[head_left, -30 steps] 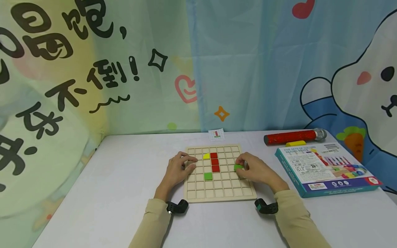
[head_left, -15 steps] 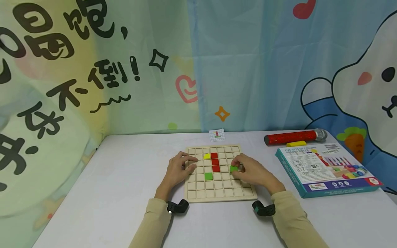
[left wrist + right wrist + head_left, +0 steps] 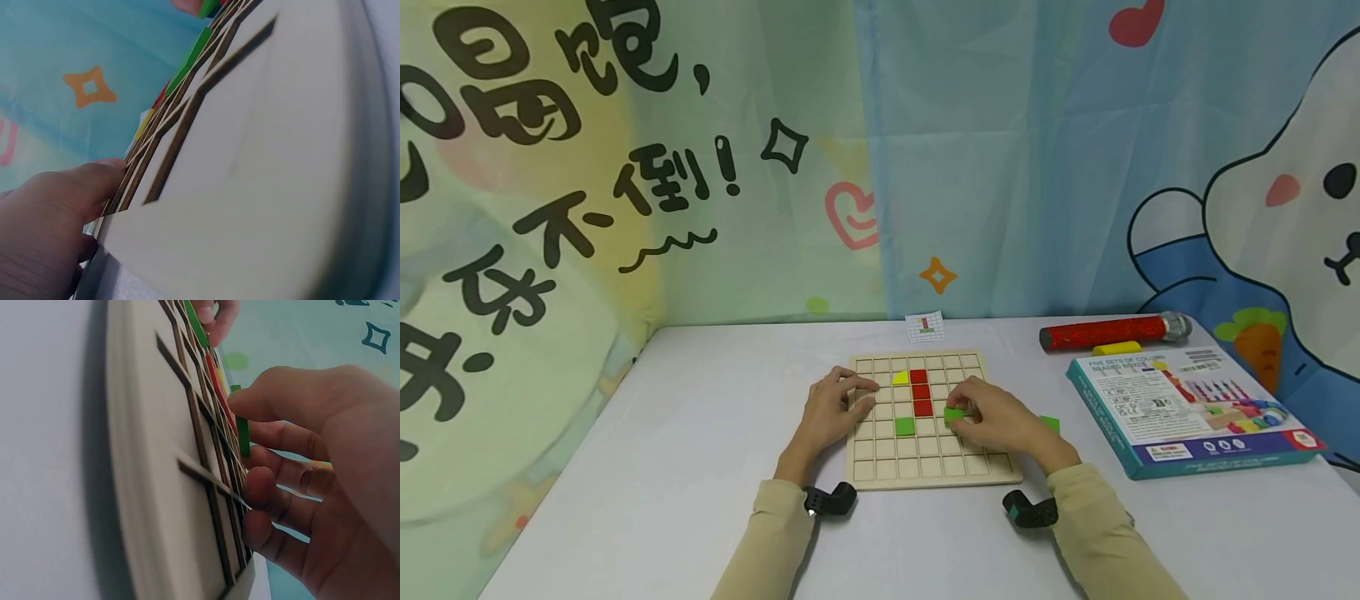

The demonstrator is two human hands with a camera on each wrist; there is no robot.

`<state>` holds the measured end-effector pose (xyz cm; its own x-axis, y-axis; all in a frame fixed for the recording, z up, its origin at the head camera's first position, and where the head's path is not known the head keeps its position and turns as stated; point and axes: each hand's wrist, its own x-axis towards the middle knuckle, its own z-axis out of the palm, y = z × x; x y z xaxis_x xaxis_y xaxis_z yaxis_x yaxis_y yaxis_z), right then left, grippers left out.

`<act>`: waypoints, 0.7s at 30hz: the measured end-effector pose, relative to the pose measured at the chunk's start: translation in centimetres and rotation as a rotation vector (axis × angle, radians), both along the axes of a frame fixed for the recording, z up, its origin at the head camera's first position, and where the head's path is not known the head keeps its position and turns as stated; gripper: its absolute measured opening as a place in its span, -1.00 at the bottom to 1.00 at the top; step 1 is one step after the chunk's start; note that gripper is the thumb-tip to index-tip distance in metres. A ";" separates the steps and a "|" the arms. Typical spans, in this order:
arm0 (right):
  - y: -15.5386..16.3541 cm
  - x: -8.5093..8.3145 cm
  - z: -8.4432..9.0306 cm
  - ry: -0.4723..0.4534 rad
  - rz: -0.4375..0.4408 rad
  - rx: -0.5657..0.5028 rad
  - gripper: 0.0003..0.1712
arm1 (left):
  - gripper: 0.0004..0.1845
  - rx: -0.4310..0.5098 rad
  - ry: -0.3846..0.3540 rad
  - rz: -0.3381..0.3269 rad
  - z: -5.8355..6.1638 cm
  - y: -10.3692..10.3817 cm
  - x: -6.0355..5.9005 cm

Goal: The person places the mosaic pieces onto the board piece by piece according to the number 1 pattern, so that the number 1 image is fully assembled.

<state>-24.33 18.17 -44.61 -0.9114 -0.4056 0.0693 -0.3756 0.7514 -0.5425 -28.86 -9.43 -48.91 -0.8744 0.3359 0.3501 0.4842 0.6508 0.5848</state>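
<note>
A wooden grid board point(image 3: 932, 472) lies on the table, with my left hand point(image 3: 829, 410) holding its left edge, thumb over the rim in the left wrist view. My right hand point(image 3: 1003, 419) pinches a green tile point(image 3: 953, 414) between thumb and fingers, above the board's right half. From the right wrist, this green tile point(image 3: 243, 428) appears edge-on, tilted up from the grid. A column of red tiles point(image 3: 921, 407) stands in the middle of the grid. A yellow piece point(image 3: 900, 378) touches the column's upper left, and another green tile point(image 3: 904, 427) sits lower left of it.
Behind my right wrist a loose green tile point(image 3: 1049, 424) shows partly. A small pattern card point(image 3: 924, 326) lies beyond the board. At the right are a boxed set point(image 3: 1187, 408), a red microphone-like tube point(image 3: 1105, 332) and a yellow cylinder point(image 3: 1116, 347). A printed curtain point(image 3: 775, 250) hangs behind.
My right hand has moved left across the board with the green tile, nearer the red column. The loose green tile behind the wrist has come into sight. My left hand has stayed put.
</note>
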 end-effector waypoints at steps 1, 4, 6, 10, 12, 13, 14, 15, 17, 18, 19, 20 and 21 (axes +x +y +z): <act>-0.1 0.0 0.0 0.004 0.005 0.000 -0.78 | -0.81 0.001 0.003 0.000 0.0 0.0 0.0; -0.4 0.1 -0.1 0.007 0.009 0.008 -0.79 | -0.82 0.000 0.011 -0.001 -0.1 0.0 -0.1; -0.6 0.1 -0.2 0.007 0.011 0.016 -0.78 | -0.82 0.001 0.013 -0.004 -0.1 0.0 -0.1; -0.9 0.1 -0.4 0.019 0.016 0.032 -0.77 | -0.82 -0.001 0.009 -0.004 -0.1 0.0 -0.1; -1.0 0.1 -0.5 0.033 0.022 0.038 -0.76 | -0.82 0.000 0.009 -0.004 -0.1 0.0 -0.1; -1.0 0.1 -0.5 0.040 0.025 0.039 -0.76 | -0.82 0.001 0.009 -0.003 -0.1 0.0 -0.1; -1.1 0.1 -0.5 0.047 0.028 0.040 -0.75 | -0.82 0.000 0.009 -0.002 -0.1 0.0 -0.1; -1.1 0.2 -0.6 0.051 0.026 0.040 -0.75 | -0.82 0.000 0.009 -0.002 0.0 0.0 0.0; -1.3 0.2 -0.6 0.062 0.026 0.038 -0.74 | -0.81 -0.001 0.009 -0.002 0.0 0.0 0.0; -1.4 0.3 -0.5 0.064 0.026 0.034 -0.74 | -0.81 -0.003 0.007 -0.002 0.0 0.0 0.0; -1.5 0.3 -0.5 0.063 0.026 0.029 -0.74 | -0.81 -0.004 0.005 -0.002 0.0 0.0 0.0; -1.6 0.4 -0.5 0.063 0.028 0.027 -0.75 | -0.81 -0.005 0.004 -0.002 0.0 0.0 0.0; -1.8 0.4 -0.4 0.060 0.026 0.026 -0.75 | -0.81 -0.005 0.003 -0.003 -0.1 0.0 0.0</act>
<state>-23.91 16.40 -45.02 -0.8951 -0.4312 0.1129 -0.4265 0.7548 -0.4984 -28.89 -9.47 -48.96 -0.8723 0.3402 0.3513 0.4880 0.6520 0.5803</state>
